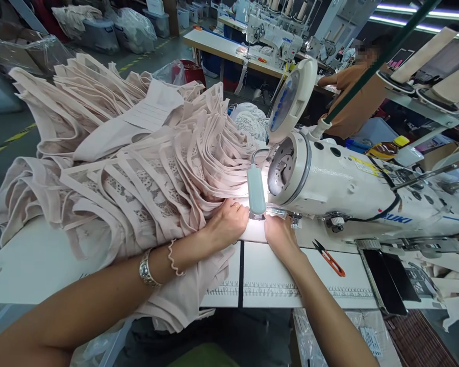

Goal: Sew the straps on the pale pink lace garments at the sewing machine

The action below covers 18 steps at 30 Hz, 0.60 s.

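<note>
My left hand (pixel 229 220) has its fingers curled on the edge of a beige garment (pixel 145 188), part of a large heap with lace panels left of the sewing machine (pixel 329 178). My right hand (pixel 281 235) is at the needle area, its fingertips hidden by the machine head, so what it holds cannot be seen. Between the hands hangs a pale green lamp (pixel 256 191), lighting the spot brightly. A bracelet and a wavy band circle my left wrist.
Orange thread snips (pixel 331 260) lie right of my right hand. Beyond them rests a dark phone (pixel 382 280). A ruler tape (pixel 271 290) runs along the table's front edge. Thread cones (pixel 424 56) stand at the upper right, and a person (pixel 355 92) sits behind the machine.
</note>
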{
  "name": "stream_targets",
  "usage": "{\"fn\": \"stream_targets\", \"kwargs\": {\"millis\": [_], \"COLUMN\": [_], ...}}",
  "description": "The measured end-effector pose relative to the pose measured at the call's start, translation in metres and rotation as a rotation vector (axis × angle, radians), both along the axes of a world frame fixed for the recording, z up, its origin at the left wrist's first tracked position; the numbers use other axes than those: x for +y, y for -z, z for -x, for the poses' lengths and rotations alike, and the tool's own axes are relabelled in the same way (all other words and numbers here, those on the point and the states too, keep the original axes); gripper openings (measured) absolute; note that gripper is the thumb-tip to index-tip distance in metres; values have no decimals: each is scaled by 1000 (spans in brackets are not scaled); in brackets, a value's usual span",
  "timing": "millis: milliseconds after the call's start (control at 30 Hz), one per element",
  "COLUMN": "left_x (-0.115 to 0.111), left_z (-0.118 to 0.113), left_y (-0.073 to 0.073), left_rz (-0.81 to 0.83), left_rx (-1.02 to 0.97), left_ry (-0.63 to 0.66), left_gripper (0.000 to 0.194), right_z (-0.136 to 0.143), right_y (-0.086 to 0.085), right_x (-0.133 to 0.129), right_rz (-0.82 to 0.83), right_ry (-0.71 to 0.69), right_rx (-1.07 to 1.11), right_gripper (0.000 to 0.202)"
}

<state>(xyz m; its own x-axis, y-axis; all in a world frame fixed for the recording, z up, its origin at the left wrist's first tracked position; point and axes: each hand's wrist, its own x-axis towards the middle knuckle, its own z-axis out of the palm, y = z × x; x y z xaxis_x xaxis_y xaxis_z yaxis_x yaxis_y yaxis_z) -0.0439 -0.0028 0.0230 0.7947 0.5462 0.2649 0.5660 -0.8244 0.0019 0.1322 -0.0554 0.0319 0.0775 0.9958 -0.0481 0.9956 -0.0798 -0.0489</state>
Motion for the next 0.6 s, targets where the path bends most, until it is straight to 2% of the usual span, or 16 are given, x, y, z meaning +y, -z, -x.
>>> {"fn": "stream_targets", "kwargs": {"millis": [200, 267, 433, 600], "left_x": [20, 23, 24, 24], "left_z": [-2, -2, -2, -3], "left_y": [-9, -9, -9, -6], "left_rz": [409, 479, 476, 462], "left_rx": [-54, -48, -67, -72], "left_ry": [-124, -129, -49, -56], "left_gripper": [19, 22, 21, 21], "right_z": [1, -1, -8, -14], "right_y": [6, 9, 20, 28], "right_x": [-5, -6, -7, -9], "right_rz": [-104, -126, -221, -284], "right_ry": [-137, -200, -242, -261], "right_rx": [-68, -78, -77, -28], "right_gripper": [46, 43, 42, 55]}}
